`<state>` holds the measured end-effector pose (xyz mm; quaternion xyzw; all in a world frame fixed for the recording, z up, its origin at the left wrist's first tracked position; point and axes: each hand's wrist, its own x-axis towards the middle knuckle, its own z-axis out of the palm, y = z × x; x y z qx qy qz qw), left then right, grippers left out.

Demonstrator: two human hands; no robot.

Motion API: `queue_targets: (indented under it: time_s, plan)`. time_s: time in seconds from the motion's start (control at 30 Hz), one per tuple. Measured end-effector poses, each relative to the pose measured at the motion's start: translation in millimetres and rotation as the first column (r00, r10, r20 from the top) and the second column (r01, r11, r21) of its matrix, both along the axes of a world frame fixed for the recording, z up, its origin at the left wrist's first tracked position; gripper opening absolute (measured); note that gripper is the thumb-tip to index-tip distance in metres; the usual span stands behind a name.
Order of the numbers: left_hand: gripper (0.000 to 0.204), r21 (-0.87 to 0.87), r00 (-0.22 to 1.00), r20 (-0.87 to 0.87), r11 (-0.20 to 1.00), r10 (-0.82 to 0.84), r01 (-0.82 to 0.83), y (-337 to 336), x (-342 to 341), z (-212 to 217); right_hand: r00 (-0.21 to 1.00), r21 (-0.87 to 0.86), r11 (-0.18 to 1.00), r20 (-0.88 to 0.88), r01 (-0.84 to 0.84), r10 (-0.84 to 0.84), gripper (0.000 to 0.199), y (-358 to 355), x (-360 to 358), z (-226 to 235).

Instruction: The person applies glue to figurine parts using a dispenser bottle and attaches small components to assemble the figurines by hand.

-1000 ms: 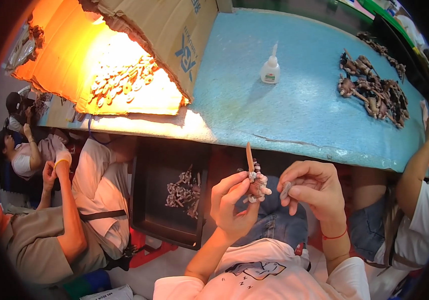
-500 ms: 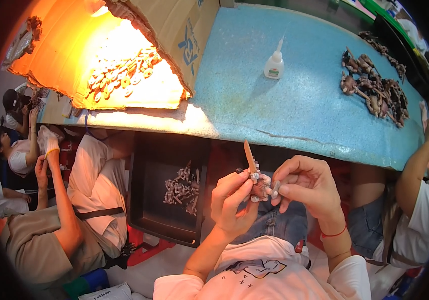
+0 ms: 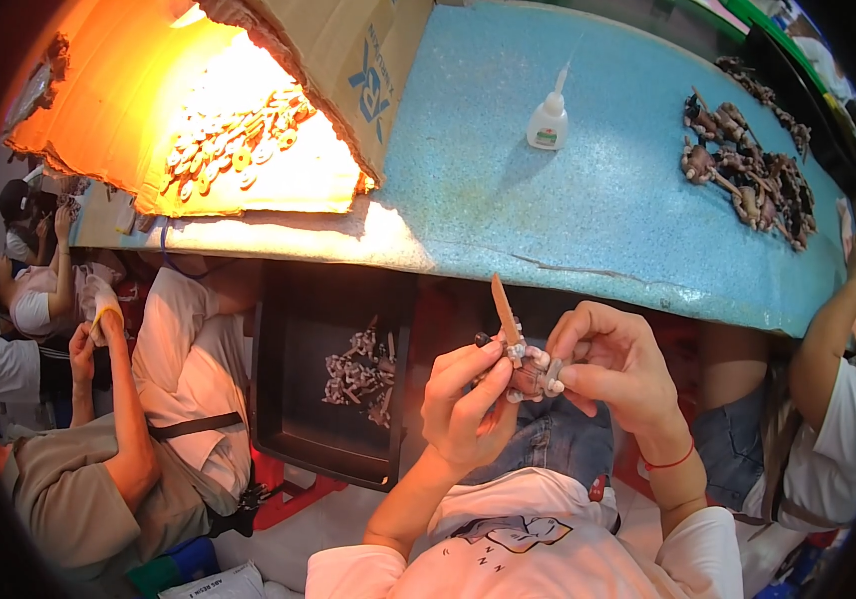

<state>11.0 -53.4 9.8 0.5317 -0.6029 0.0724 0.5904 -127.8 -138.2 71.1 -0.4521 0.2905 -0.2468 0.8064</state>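
**Fitting a small part onto the figurine, held over my lap**

Position: the small brown plastic figurine with pale stubby limbs and a long tan spike [image 3: 520, 361] sits at centre frame, just below the near edge of the blue foam-covered table [image 3: 587, 190], held between both hands above my jeans.

Left hand [image 3: 463, 404]: fingers closed on the figurine's left side, thumb and forefinger pinching near the base of the spike. Right hand [image 3: 615, 364]: fingers closed too, thumb and forefinger tips pressed on a pale piece at the figurine's right side. I cannot tell whether that piece is already seated or loose.

Judgement on doing this well:
- Keep the left pinch low on the body, not on the spike; the spike looks thin and would likely flex.
- Press with the right fingertips straight along the joint, no twisting.
- Keep the work over my lap, so a dropped part lands on me and not on the floor.

Surroundings: white squeeze bottle with a thin nozzle [image 3: 549, 122] stands on the table, upper centre, well apart from my hands. Heap of dark brown figurines [image 3: 747, 175] at upper right. Black shallow tray [image 3: 293, 399] with grey-white small parts at lower centre-left, near my left hand. Cardboard box lit orange inside [image 3: 218, 120] at upper left. Other people sit at left and right.
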Motion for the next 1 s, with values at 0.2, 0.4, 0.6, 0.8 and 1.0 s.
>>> queue_targets:
  time_s: [0.2,0.4,0.6,0.8,1.0]
  plan:
    - [0.043,-0.012,1.000,0.007,1.000,-0.022,0.022,-1,1,-1,1.000,0.047,0.999,0.025,0.008,-0.009,0.013,1,4,1]
    - [0.043,0.004,1.000,-0.019,1.000,-0.020,0.020,-1,-1,1,0.999,0.043,0.998,0.016,0.039,-0.040,0.012,4,6,2]
    - [0.047,0.065,0.957,-0.281,0.993,-0.072,0.094,-2,-11,7,0.995,0.042,0.996,0.058,0.084,-0.087,0.012,7,9,-1]
    - [0.050,0.000,0.717,-0.638,0.931,-0.281,0.365,5,-11,19,0.989,-0.026,0.990,0.059,0.137,-0.136,0.013,10,10,-5]
    - [0.052,-0.028,0.693,-0.649,0.920,-0.314,0.391,2,-14,21,0.978,-0.046,0.982,0.107,0.184,-0.178,0.012,13,8,-4]
